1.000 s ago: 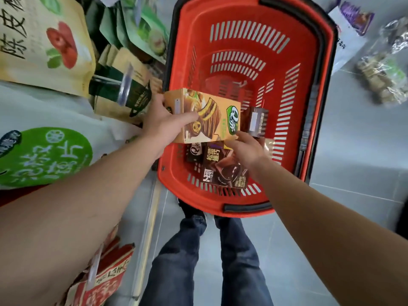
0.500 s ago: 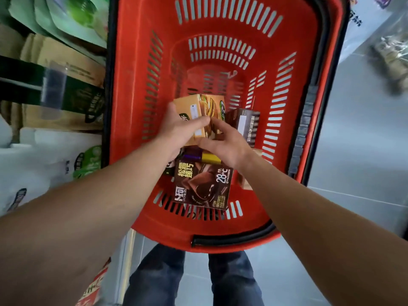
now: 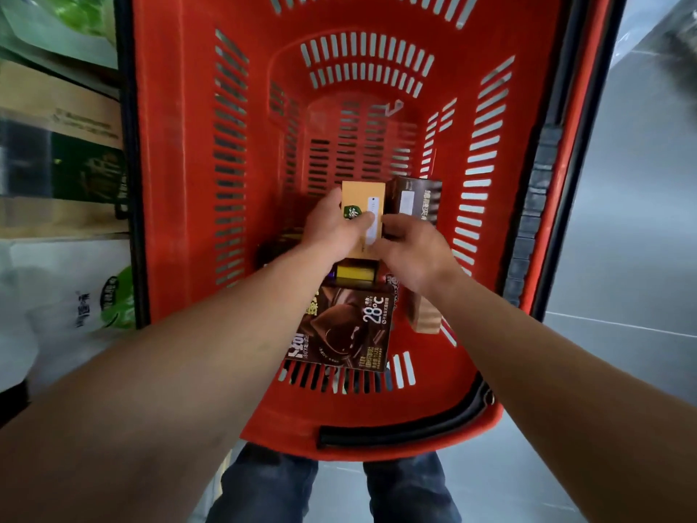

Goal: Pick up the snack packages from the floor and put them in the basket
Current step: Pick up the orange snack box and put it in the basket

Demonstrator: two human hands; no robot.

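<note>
Both hands inside red basket (image 3: 181,183). Left hand (image 3: 332,228) grips yellow box (image 3: 364,205), thumb across its face; right hand (image 3: 411,251) pinches box's right edge. Box stands low over basket floor (just left of brown box (image 3: 415,200)). Chocolate box (image 3: 347,330) lies near, flat. Shelf packs (image 3: 64,164) left.

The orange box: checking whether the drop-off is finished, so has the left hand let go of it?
No, the left hand grips the orange box inside the red basket.
</note>
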